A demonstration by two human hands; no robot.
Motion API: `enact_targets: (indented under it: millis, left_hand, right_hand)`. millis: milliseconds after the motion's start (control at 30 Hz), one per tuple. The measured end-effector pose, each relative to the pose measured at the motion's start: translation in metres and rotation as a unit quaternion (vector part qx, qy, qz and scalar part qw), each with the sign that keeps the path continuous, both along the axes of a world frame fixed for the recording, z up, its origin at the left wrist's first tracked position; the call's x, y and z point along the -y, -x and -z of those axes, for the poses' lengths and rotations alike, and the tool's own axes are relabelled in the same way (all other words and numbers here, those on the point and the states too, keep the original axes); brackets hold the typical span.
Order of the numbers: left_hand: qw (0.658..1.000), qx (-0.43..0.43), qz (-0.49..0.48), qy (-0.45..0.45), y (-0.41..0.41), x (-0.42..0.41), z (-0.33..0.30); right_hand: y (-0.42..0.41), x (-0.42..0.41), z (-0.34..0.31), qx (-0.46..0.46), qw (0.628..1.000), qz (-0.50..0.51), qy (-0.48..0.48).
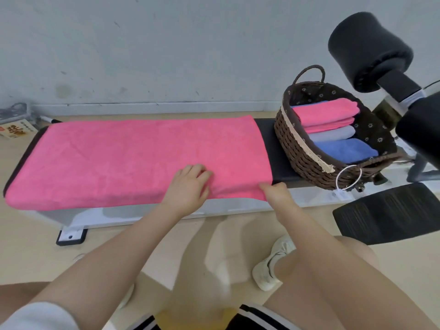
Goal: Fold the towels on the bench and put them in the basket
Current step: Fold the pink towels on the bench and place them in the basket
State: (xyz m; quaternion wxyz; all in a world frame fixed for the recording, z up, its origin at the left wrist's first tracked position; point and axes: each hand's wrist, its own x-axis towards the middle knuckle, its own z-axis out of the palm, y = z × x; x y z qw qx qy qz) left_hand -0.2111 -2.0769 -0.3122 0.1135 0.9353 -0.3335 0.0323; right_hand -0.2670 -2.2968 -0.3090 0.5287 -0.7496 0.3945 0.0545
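Bare forearms, white sleeve (35, 315) on the left, black shorts (252, 317) with white stripe, and white sneakers (271, 265).

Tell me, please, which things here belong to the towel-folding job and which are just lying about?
Job: pink towel spread on the bench; basket holding folded towels; left hand; right hand.

Lying about: foam roller, black chair, box on the floor.

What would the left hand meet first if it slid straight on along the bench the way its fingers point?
The left hand rests on the spread pink terry towel, fingers pointing up-right. Going on, it would probably cross towel, then bare black bench pad, then the brown wicker basket; depth is uncertain.
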Motion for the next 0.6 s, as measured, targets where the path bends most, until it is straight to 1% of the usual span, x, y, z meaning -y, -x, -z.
enact_targets:
  millis: [33, 67, 100, 167, 200, 300, 367, 500, 567, 600]
  left_hand:
    - [1.000, -0.008, 0.004, -0.007, 0.002, -0.002, -0.001]
    - [1.000, -0.025, 0.009, -0.016, 0.004, -0.004, -0.002]
    - [0.999, -0.042, 0.017, -0.024, 0.005, -0.005, -0.004]
    - [0.996, -0.074, 0.030, -0.037, 0.003, -0.009, -0.007]
    - [0.995, -0.094, 0.030, -0.026, 0.002, -0.010, -0.008]
    - [0.978, -0.180, 0.007, 0.101, 0.001, -0.017, -0.017]
    - [0.961, -0.205, -0.014, 0.185, 0.001, -0.026, -0.022]
    - [0.931, -0.178, -0.094, 0.304, -0.003, -0.067, -0.032]
    - [0.905, -0.165, -0.153, 0.361, -0.003, -0.095, -0.037]
    - [0.886, -0.159, -0.188, 0.392, -0.001, -0.110, -0.038]
  right_hand:
    - [0.001, -0.005, 0.003, 0.007, 0.998, 0.026, -0.048]
    - [0.002, -0.009, 0.003, 0.015, 0.997, 0.041, -0.069]
    - [0.002, -0.011, 0.005, 0.031, 0.997, 0.043, -0.058]
    - [0.003, -0.018, 0.002, 0.072, 0.997, 0.033, -0.006]
    - [0.002, -0.023, -0.003, 0.101, 0.995, 0.022, 0.017]
    - [-0.005, -0.049, -0.020, 0.184, 0.979, -0.062, 0.060]
    - [-0.014, -0.074, -0.034, 0.218, 0.964, -0.127, 0.078]
    - [-0.042, -0.134, -0.064, 0.252, 0.942, -0.214, 0.063]
    - [-0.061, -0.165, -0.070, 0.255, 0.931, -0.261, 0.036]
    - [-0.069, -0.181, -0.073, 0.254, 0.924, -0.284, 0.035]
